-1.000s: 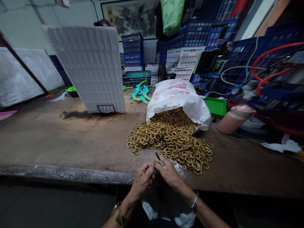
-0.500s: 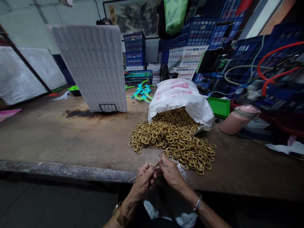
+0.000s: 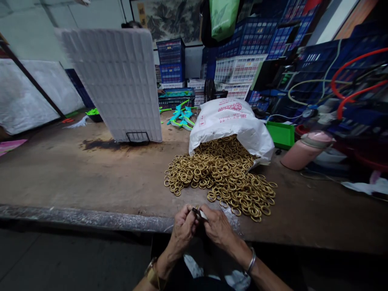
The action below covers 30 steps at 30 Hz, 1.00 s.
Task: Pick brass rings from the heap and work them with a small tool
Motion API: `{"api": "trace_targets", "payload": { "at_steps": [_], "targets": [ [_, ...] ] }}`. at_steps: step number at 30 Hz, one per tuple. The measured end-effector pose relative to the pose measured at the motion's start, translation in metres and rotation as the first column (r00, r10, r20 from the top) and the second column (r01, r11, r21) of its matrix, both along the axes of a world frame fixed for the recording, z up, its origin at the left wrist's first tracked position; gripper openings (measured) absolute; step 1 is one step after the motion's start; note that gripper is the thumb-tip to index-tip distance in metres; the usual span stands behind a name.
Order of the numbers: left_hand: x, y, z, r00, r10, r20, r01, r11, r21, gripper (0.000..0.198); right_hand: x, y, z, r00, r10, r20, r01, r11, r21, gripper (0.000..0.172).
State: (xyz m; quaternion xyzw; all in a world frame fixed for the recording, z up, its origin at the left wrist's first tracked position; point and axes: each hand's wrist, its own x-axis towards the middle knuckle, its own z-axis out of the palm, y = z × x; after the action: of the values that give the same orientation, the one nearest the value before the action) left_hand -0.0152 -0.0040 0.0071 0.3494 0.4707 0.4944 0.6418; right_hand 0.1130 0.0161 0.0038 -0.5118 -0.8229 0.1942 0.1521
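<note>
My left hand and my right hand meet at the near edge of the table, fingers pinched together. Between them they grip a small dark metal piece with a pale end; what it is I cannot make out. Just beyond my hands lies a wide heap of brass rings. The rings spill from the mouth of a white sack lying on its side.
A white gridded panel stands upright at the back left. Teal plastic parts lie behind the sack. A green tray and a pink flask sit to the right. Blue and white crates and hoses fill the back.
The small piece that stuck up above my right fingers has come down between both hands. My hands have drawn slightly closer to me.
</note>
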Motion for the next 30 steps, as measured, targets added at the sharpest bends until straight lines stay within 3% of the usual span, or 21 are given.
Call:
{"api": "trace_targets", "payload": {
  "at_steps": [4,7,13,16,20,26,30],
  "targets": [
    [0.000,-0.004,-0.001,0.999,0.021,-0.033,-0.020,0.999,0.041,0.036,0.003,0.003,-0.001,0.996,-0.006,0.092,0.005,1.000,0.012,0.027],
    [0.000,-0.008,0.005,0.999,-0.023,-0.026,0.022,1.000,-0.014,0.036,0.009,0.009,-0.005,0.975,-0.116,0.189,0.110,0.993,0.041,0.022],
    [-0.004,-0.007,0.008,0.953,-0.012,0.301,0.043,0.995,-0.096,0.030,0.017,0.024,-0.008,0.938,-0.295,0.181,0.271,0.951,0.149,0.022],
    [-0.007,-0.005,0.003,0.933,0.024,0.360,0.025,0.991,-0.132,0.028,0.016,0.030,-0.005,0.919,-0.325,0.224,0.295,0.942,0.158,0.026],
    [-0.011,-0.004,0.000,0.917,0.053,0.396,0.022,0.983,-0.184,0.022,0.016,0.035,-0.001,0.895,-0.332,0.296,0.310,0.943,0.121,0.015],
    [-0.013,0.003,-0.004,0.847,0.077,0.527,0.083,0.959,-0.273,0.021,0.021,0.036,-0.011,0.907,-0.350,0.234,0.324,0.935,0.143,0.017],
    [-0.010,0.008,-0.008,0.814,0.100,0.572,0.100,0.946,-0.307,0.021,0.024,0.036,-0.015,0.929,-0.355,0.103,0.334,0.926,0.174,0.017]
  ]
}}
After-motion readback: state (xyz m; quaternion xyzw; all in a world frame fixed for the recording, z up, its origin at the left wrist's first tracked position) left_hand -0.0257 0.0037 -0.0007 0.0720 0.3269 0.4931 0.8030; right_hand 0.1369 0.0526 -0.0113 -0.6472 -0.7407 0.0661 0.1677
